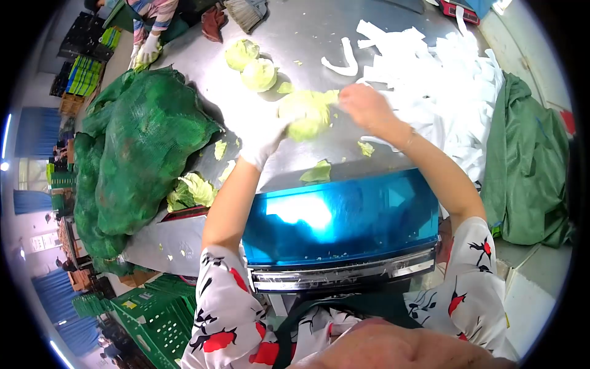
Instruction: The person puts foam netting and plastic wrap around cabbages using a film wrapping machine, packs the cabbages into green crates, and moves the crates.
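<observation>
My left hand (264, 140), in a white glove, holds a pale green cabbage (304, 115) from its left side over the metal table (276, 175). My right hand (367, 109) is on the other side, its fingers bent together at a cabbage leaf (330, 97) that sticks out from the head. Some blur covers these fingertips. Two more cabbages (259, 75) sit just beyond, touching each other. Loose leaf pieces (316, 172) lie around the cabbage, and a bigger clump of leaves (195, 189) is to the left of my forearm.
A full green mesh sack (153, 144) stands at left. White strips (439, 92) are heaped at right beside a green cloth sack (525, 160). A blue-covered machine (344, 215) is directly before me. At the far left, a co-worker's gloved hands (147, 49) hold a cabbage. A brush (246, 13) lies behind.
</observation>
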Motion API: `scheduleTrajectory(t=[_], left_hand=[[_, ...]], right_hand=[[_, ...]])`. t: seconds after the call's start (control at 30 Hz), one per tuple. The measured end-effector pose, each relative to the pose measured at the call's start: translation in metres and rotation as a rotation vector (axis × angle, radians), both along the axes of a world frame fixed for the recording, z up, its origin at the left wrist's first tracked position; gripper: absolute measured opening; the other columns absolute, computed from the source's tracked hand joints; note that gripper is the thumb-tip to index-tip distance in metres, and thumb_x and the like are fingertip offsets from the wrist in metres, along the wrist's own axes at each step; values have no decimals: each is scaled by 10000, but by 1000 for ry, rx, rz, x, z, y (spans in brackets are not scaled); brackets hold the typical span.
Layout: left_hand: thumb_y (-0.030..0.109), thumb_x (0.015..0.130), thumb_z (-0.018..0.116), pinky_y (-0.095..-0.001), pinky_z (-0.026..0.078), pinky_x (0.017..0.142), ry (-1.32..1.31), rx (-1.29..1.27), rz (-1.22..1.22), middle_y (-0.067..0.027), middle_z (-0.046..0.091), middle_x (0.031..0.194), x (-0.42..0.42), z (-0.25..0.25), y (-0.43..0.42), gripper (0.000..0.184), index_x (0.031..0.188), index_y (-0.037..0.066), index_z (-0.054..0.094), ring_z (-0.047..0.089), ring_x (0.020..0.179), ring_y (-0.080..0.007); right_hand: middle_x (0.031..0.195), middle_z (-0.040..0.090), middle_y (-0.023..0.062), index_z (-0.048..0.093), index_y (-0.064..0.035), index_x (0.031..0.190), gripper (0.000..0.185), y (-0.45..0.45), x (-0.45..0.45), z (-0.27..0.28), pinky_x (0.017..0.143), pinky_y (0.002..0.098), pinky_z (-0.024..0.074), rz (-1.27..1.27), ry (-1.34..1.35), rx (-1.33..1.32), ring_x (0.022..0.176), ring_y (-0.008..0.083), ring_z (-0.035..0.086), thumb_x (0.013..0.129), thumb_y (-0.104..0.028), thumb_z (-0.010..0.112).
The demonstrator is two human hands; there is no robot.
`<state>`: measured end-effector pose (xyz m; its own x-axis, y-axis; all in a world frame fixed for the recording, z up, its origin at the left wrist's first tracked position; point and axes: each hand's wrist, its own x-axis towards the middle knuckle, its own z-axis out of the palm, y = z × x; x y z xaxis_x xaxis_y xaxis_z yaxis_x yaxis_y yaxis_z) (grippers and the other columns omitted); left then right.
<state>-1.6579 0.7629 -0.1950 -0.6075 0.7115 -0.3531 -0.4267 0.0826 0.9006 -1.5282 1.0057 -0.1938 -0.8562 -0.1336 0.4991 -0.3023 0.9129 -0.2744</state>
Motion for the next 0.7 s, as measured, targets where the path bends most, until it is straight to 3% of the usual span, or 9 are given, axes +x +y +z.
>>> scheduleTrajectory(t=[0.13, 0.2, 0.3, 0.4, 0.47, 0.53, 0.6, 0.63, 0.7], left_hand=[[312, 640, 887, -416, 436, 1052, 515, -100, -251, -179, 505, 1354, 92, 75, -62, 1005, 1436, 11, 351, 494, 1274, -274], [341, 602, 899, -435, 382, 1099, 719, -130, -294, -214, 449, 1383, 141, 78, -82, 1111, 1474, 28, 285, 446, 1314, -323], [345, 595, 891, -442, 392, 1098, 963, -270, -251, -245, 395, 1373, 208, 88, -95, 1144, 1498, 72, 244, 451, 1288, -395], [412, 633, 873, -471, 335, 1130, 883, -480, -283, -239, 376, 1413, 248, 116, -102, 1127, 1500, 58, 248, 387, 1349, -409], [434, 696, 827, -507, 269, 1150, 1086, -584, -375, -248, 350, 1450, 260, 128, -108, 1070, 1506, 46, 246, 331, 1386, -422], [435, 753, 785, -534, 214, 1162, 1224, -555, -337, -248, 307, 1497, 274, 130, -116, 1024, 1517, 41, 228, 277, 1420, -426], [415, 803, 747, -552, 170, 1168, 1299, -377, -171, -239, 248, 1553, 284, 120, -125, 988, 1533, 44, 195, 226, 1452, -420], [274, 853, 719, -509, 212, 1167, 1263, -223, -129, -247, 289, 1541, 292, 139, -127, 847, 1517, 20, 258, 275, 1438, -411], [213, 852, 721, -473, 249, 1159, 1027, -4, -53, -247, 373, 1490, 311, 136, -132, 728, 1457, 7, 373, 329, 1416, -394]], right_hand=[[1085, 687, 36, 643, -80, 1173, 245, 9, 39, 74, 721, 297, 523, -463, 461, -413, 760, 179, 639, 948, -171, 606], [1006, 677, -7, 639, -79, 1198, 261, 14, 67, 111, 708, 230, 505, -701, 301, -766, 772, 83, 618, 962, -188, 611], [865, 613, 10, 615, -8, 1192, 299, 25, 95, 133, 666, 226, 504, -498, 421, -1539, 742, 59, 544, 962, -200, 633], [827, 597, -8, 617, -14, 1127, 251, 38, 142, 106, 627, 237, 488, -355, -69, -1604, 754, 69, 567, 963, -204, 626], [875, 593, 14, 621, -23, 1093, 160, -23, 171, 125, 651, 195, 472, -192, -131, -2315, 774, 78, 566, 975, -120, 574], [932, 600, 42, 615, -46, 1015, 86, -87, 196, 152, 732, 226, 485, -368, -647, -1617, 824, 102, 563, 958, -84, 562], [986, 605, 62, 618, -48, 980, 62, -159, 225, 160, 831, 258, 486, -238, -545, -1470, 888, 129, 576, 930, -63, 583], [1006, 615, 61, 623, -35, 948, 50, -176, 238, 148, 846, 263, 474, -145, -448, -1460, 906, 148, 595, 916, -72, 619], [1047, 622, 71, 630, -23, 895, 69, -212, 257, 134, 880, 278, 452, -98, -188, -1246, 955, 175, 600, 898, -84, 660]])
